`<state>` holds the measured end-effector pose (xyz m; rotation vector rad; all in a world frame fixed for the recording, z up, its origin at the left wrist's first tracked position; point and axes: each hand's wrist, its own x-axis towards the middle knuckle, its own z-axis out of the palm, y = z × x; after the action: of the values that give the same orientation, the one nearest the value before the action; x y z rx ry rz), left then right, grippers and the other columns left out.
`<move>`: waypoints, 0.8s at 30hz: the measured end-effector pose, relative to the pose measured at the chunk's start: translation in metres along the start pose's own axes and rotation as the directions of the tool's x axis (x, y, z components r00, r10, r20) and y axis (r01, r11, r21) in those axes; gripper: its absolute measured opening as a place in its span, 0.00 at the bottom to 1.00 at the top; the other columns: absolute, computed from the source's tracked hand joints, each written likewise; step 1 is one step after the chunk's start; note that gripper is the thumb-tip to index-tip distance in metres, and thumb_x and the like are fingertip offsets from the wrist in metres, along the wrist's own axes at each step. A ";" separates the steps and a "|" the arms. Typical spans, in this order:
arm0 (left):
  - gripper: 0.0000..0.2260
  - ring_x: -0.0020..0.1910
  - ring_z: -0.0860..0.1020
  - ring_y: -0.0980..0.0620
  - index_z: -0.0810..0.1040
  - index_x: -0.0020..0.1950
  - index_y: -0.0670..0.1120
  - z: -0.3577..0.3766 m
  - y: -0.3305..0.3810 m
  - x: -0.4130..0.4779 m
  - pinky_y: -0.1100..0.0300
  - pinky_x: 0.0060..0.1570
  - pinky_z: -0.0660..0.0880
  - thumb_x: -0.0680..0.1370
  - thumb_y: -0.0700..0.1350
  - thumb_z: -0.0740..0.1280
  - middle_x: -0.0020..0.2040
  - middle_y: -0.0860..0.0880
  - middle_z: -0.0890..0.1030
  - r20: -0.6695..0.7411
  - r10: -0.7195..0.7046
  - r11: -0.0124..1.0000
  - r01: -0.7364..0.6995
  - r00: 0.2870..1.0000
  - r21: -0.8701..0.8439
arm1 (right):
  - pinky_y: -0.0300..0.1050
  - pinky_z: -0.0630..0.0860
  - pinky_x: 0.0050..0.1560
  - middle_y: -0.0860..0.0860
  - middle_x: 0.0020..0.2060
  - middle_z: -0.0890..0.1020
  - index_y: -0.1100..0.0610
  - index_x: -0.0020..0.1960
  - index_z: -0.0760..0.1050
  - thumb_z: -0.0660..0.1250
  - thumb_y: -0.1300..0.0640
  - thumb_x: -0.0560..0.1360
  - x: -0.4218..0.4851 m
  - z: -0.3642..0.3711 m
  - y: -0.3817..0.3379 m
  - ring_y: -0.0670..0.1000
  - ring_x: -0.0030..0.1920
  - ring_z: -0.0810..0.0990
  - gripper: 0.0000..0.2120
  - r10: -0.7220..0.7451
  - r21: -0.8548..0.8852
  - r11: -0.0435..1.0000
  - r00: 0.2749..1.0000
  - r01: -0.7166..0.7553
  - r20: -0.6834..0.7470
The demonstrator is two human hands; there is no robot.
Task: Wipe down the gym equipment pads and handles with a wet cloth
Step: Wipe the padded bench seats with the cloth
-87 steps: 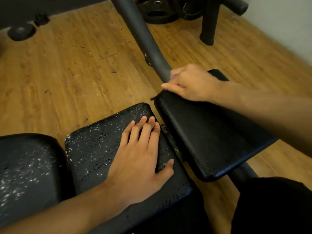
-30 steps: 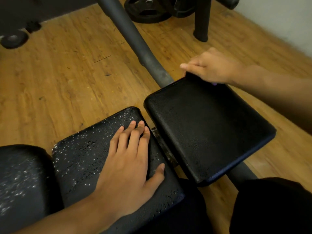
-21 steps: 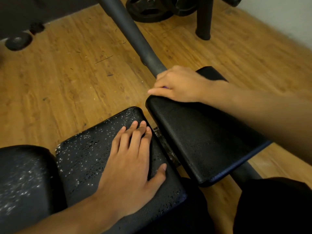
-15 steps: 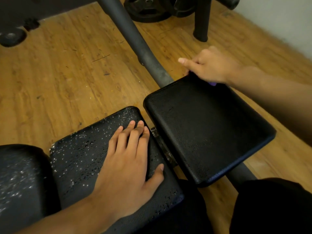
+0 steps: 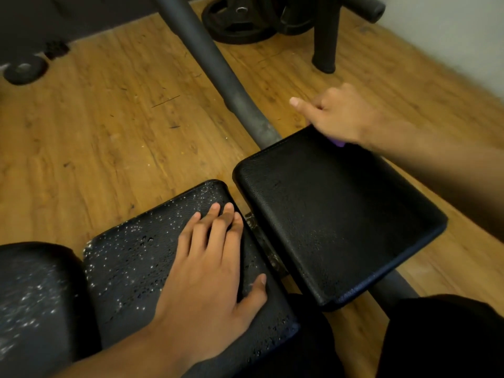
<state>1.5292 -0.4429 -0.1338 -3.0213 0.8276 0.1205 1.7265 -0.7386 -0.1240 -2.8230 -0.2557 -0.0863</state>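
Two hands are working well apart: left hand [image 5: 210, 274] is lying flat, fingers straight, on the droplet-covered pad [image 5: 136, 266]. Right hand [image 5: 338, 115] is curling around a mostly hidden purple cloth [image 5: 338, 143] at the larger pad [image 5: 335, 219] far edge. Risks: the bracing palm sliding on beaded water, the cloth slipping off that edge.

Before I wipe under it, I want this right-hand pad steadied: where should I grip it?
Probably grip the right-hand pad by its right edge, coming from the right: that edge overhangs the floor, while the wet pad crowds its left.
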 end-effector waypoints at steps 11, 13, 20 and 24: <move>0.40 0.79 0.65 0.39 0.69 0.77 0.37 0.001 0.000 0.000 0.44 0.77 0.56 0.76 0.66 0.59 0.77 0.41 0.70 0.005 -0.006 1.000 0.006 1.000 0.016 | 0.51 0.71 0.47 0.54 0.40 0.76 0.59 0.42 0.78 0.56 0.48 0.85 -0.006 0.001 0.002 0.55 0.43 0.76 0.22 -0.246 0.030 0.969 0.966 0.244 0.083; 0.41 0.79 0.64 0.39 0.69 0.77 0.37 0.002 0.001 0.002 0.44 0.77 0.56 0.77 0.67 0.59 0.76 0.41 0.70 0.010 -0.003 1.000 0.003 1.000 0.010 | 0.49 0.71 0.46 0.55 0.40 0.79 0.56 0.42 0.80 0.59 0.44 0.83 -0.001 0.012 -0.009 0.57 0.45 0.77 0.21 -0.068 -0.005 0.998 0.995 0.068 0.074; 0.41 0.78 0.66 0.38 0.71 0.75 0.35 0.000 0.003 0.002 0.43 0.76 0.57 0.76 0.67 0.58 0.76 0.39 0.71 0.016 -0.016 0.999 0.015 1.000 0.041 | 0.50 0.72 0.45 0.50 0.44 0.79 0.52 0.41 0.73 0.56 0.46 0.85 -0.021 0.039 -0.119 0.57 0.51 0.81 0.17 -0.343 0.017 0.939 0.939 0.342 0.035; 0.40 0.78 0.67 0.38 0.71 0.75 0.36 0.001 0.003 0.002 0.44 0.75 0.58 0.76 0.67 0.59 0.75 0.40 0.71 -0.001 -0.013 0.999 0.013 1.000 0.035 | 0.51 0.72 0.60 0.53 0.57 0.81 0.53 0.62 0.75 0.57 0.49 0.84 -0.015 0.025 -0.104 0.57 0.63 0.77 0.13 -0.400 0.105 0.916 0.893 0.386 0.205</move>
<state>1.5292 -0.4459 -0.1352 -2.9939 0.8012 0.1036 1.6929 -0.6363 -0.1182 -2.6746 -0.8663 0.1508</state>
